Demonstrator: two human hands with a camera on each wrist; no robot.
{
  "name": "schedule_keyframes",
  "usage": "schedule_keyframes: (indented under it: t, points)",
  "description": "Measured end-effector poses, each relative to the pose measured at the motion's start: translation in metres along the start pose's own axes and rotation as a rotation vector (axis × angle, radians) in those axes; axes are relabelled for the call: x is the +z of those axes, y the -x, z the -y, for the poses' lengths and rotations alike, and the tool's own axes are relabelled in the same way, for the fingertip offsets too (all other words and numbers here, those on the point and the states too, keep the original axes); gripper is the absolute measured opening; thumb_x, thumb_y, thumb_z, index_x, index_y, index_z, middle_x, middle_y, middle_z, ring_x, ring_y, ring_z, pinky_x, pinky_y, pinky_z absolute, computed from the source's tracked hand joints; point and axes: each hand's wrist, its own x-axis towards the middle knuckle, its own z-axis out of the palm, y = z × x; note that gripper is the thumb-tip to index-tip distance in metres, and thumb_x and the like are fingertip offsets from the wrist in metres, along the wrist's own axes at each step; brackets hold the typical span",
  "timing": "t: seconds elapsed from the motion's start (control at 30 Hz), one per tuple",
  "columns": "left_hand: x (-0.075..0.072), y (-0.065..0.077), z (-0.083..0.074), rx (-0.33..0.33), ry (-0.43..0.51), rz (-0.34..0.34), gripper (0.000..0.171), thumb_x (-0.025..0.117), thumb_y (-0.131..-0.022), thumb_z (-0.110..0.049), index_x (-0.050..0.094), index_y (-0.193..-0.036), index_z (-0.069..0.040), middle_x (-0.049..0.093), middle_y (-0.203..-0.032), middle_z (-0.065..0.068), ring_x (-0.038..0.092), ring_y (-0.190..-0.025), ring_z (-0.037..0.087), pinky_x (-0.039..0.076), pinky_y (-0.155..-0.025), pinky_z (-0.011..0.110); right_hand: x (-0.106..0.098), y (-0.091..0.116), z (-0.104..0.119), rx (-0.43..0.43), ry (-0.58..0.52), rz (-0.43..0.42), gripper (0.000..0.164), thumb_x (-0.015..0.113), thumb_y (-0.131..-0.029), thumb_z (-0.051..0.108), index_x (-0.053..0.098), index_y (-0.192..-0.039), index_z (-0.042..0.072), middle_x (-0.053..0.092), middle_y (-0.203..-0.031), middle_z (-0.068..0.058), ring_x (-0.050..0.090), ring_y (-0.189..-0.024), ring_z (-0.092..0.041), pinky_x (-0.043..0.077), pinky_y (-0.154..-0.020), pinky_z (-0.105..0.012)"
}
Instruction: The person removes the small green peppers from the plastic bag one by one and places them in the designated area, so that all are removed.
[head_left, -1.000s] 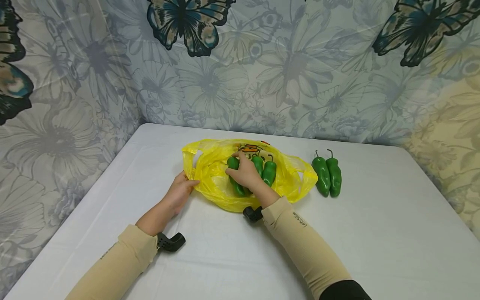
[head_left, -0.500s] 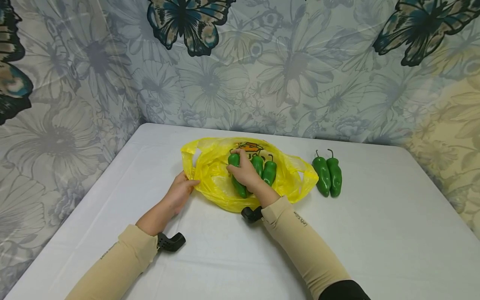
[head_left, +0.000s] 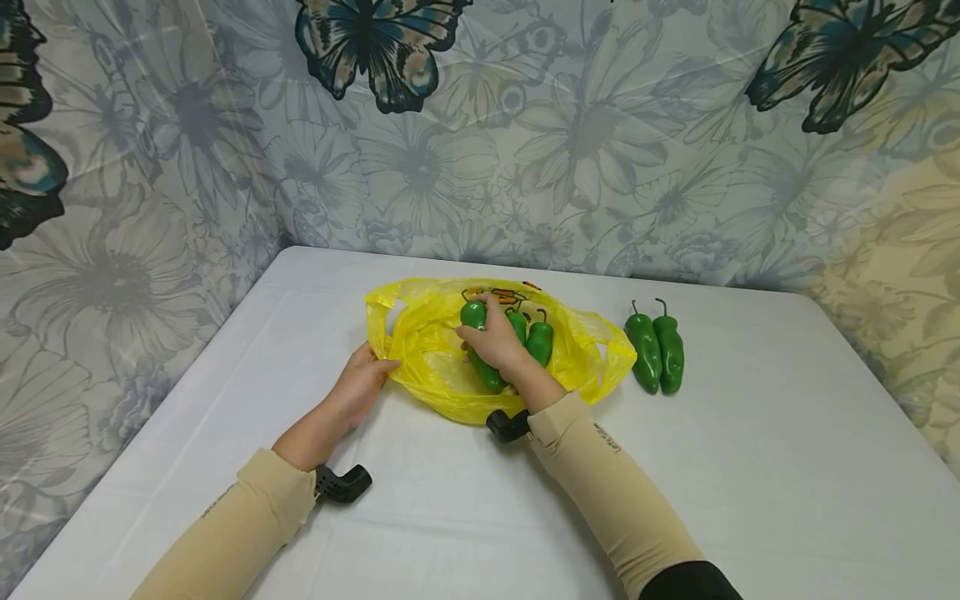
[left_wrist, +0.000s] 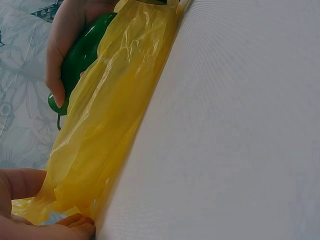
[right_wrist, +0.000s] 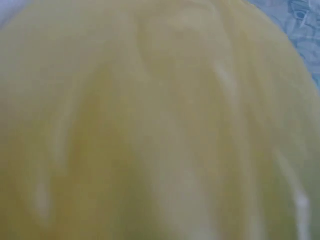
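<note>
A yellow plastic bag (head_left: 431, 354) lies spread with its mouth open on the table. My left hand (head_left: 358, 387) grips the bag's left edge; thumb and fingers also pinch it in the left wrist view. Inside the mouth, my right hand (head_left: 497, 340) holds a green pepper (head_left: 474, 313), stem pointing away from me. The same pepper (left_wrist: 82, 52) shows behind the bag in the left wrist view. Two more green peppers, one at the right (head_left: 539, 342) and one partly hidden by the hand (head_left: 517, 322), lie in the bag. Blurred yellow plastic (right_wrist: 160, 125) fills the right wrist view.
Just right of the bag, a pair of green peppers (head_left: 657, 352) lies side by side on the white-covered table (head_left: 765, 450). A patterned cloth backdrop (head_left: 585, 167) hangs behind the table and along its left side. Black wrist mounts (head_left: 343, 485) stick out from the sleeves.
My right hand and its pepper have shifted slightly to the right and away from me, closer to the other peppers in the bag. The left hand keeps its place.
</note>
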Motion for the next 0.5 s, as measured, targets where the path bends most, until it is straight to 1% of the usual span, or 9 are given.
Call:
schedule_keyframes:
  t: [0.13, 0.23, 0.3, 0.37, 0.5]
  points:
    - [0.001, 0.000, 0.000, 0.004, 0.001, 0.003, 0.063, 0.038, -0.093, 0.003, 0.010, -0.148, -0.004, 0.017, -0.154, 0.009, 0.019, -0.140, 0.019, 0.017, -0.116, 0.037, -0.009, 0.004, 0.002, -0.030, -0.024, 0.005, 0.053, 0.052, -0.095, 0.018, 0.022, -0.139, 0.016, 0.050, -0.119, -0.017, 0.056, -0.082, -0.026, 0.053, -0.063, -0.030]
    - [0.001, 0.000, 0.000, 0.004, 0.000, 0.000, 0.063, 0.038, -0.093, 0.003, 0.009, -0.149, -0.004, 0.017, -0.155, 0.009, 0.019, -0.140, 0.019, 0.017, -0.116, 0.037, -0.018, 0.008, 0.003, -0.051, -0.035, 0.004, 0.051, 0.049, -0.096, 0.020, 0.021, -0.138, 0.017, 0.048, -0.120, -0.019, 0.055, -0.087, -0.032, 0.053, -0.067, -0.035]
    - [0.000, 0.000, 0.001, 0.002, -0.003, -0.003, 0.063, 0.038, -0.093, 0.003, 0.009, -0.149, -0.004, 0.017, -0.155, 0.009, 0.019, -0.141, 0.019, 0.017, -0.116, 0.037, -0.025, 0.011, 0.004, -0.062, -0.038, -0.007, 0.050, 0.049, -0.097, 0.022, 0.021, -0.138, 0.019, 0.046, -0.121, -0.019, 0.053, -0.088, -0.034, 0.053, -0.067, -0.036]
    - [0.000, 0.000, 0.001, 0.000, -0.005, -0.005, 0.063, 0.038, -0.093, 0.003, 0.010, -0.149, -0.004, 0.017, -0.155, 0.009, 0.019, -0.141, 0.019, 0.017, -0.116, 0.037, -0.032, 0.014, 0.004, -0.089, -0.044, -0.020, 0.048, 0.049, -0.097, 0.022, 0.022, -0.137, 0.018, 0.045, -0.122, -0.020, 0.053, -0.087, -0.035, 0.053, -0.065, -0.036]
    - [-0.001, 0.000, 0.001, -0.006, -0.011, -0.007, 0.062, 0.038, -0.094, 0.002, 0.010, -0.148, -0.004, 0.017, -0.155, 0.009, 0.018, -0.141, 0.019, 0.017, -0.116, 0.037, -0.050, 0.023, 0.005, -0.154, -0.045, -0.047, 0.046, 0.048, -0.097, 0.019, 0.024, -0.135, 0.015, 0.042, -0.122, -0.019, 0.052, -0.084, -0.031, 0.052, -0.062, -0.034]
